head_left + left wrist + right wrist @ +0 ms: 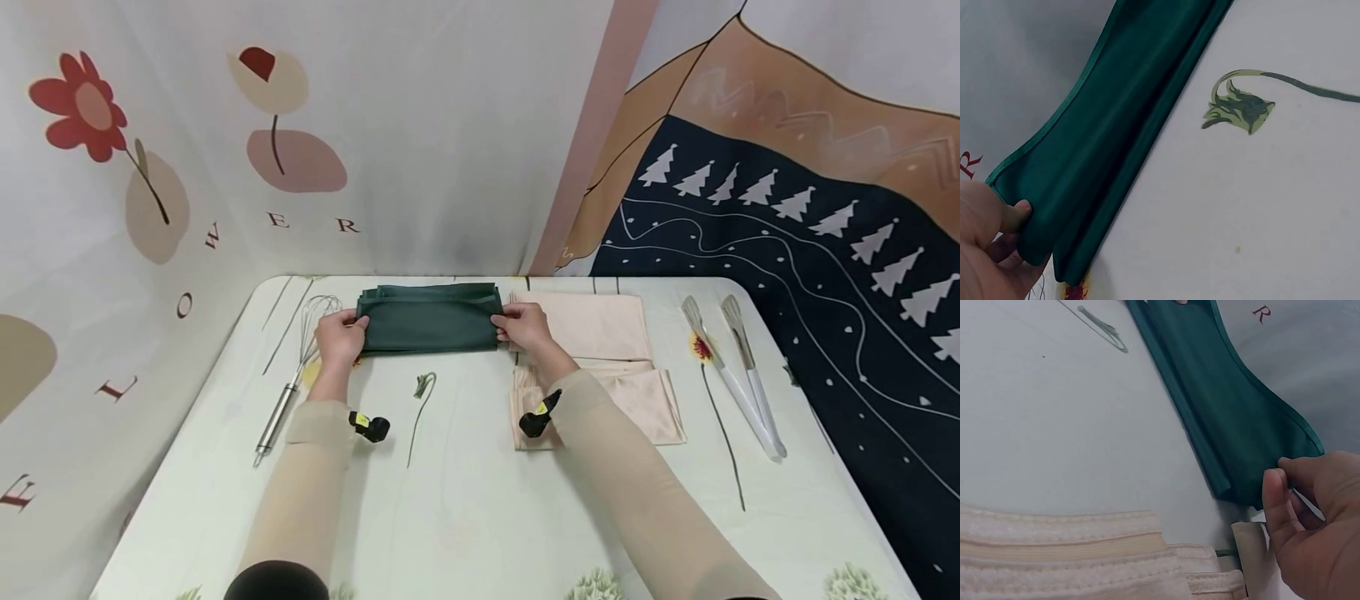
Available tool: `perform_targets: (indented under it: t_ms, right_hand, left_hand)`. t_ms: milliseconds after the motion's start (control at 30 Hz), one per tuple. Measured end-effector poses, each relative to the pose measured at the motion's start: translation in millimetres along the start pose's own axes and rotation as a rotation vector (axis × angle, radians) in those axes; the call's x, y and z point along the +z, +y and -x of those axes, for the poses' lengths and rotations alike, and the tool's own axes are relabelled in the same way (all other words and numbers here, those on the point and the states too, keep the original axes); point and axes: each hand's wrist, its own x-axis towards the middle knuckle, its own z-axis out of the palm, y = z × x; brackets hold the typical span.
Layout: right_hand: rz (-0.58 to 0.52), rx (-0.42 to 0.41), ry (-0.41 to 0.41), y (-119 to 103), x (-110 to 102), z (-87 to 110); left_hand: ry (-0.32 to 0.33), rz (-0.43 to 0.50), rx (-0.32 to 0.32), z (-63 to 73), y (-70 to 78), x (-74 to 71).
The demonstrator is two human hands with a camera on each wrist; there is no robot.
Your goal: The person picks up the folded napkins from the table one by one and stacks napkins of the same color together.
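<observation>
A folded dark green cloth [427, 321] lies across the far part of the table. My left hand [341, 337] pinches its left end between thumb and fingers, and my right hand [525, 323] pinches the right end. In the left wrist view the cloth [1104, 125] hangs in layers with a hemmed edge, and the left thumb [1017, 212] presses on its corner. The right wrist view has the right hand [1316, 525] at the opposite corner, with the cloth stretched between both hands.
A whisk [288, 392] lies beside my left forearm. Two folded pale pink cloths, one farther back [592, 321] and one nearer [630, 408], lie by my right arm. White-handled tongs [738, 383] lie at the right. Printed curtains [450, 167] stand behind the table.
</observation>
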Motion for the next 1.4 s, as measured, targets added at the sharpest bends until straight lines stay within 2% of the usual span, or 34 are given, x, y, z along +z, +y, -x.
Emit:
perform_targets:
  t_ms: [200,433,600,833,1100,1267,1400]
  right_hand:
    - [0.013,0.004,-0.013,-2,0,0.1]
    - [0.035,0.021,-0.038,-2,-1,0.1]
    - [0.089,-0.032,-0.021,-4,-5,1.3]
    - [0.209,-0.127,0.052,-6,-19,6.1]
    - [0.265,-0.213,0.092,-2,-34,15.7]
    - [0.163,-0.179,0.082,4,-43,26.0]
    - [0.077,-0.165,0.05,9,-52,37.3]
  left_hand:
    - [0.035,-0.032,0.039,-2.3,1.8,3.6]
    - [0.023,-0.088,0.06,-2.1,1.1,5.6]
    - [0.01,-0.125,0.085,-0.9,5.5,4.4]
    - [-0.003,-0.115,0.106,4.8,14.9,3.3]
    - [-0.027,-0.076,0.181,19.5,18.6,3.1]
    - [-0.04,-0.046,0.194,33.4,16.7,7.2]
    - [-0.084,-0.001,0.209,47.6,13.8,11.5]
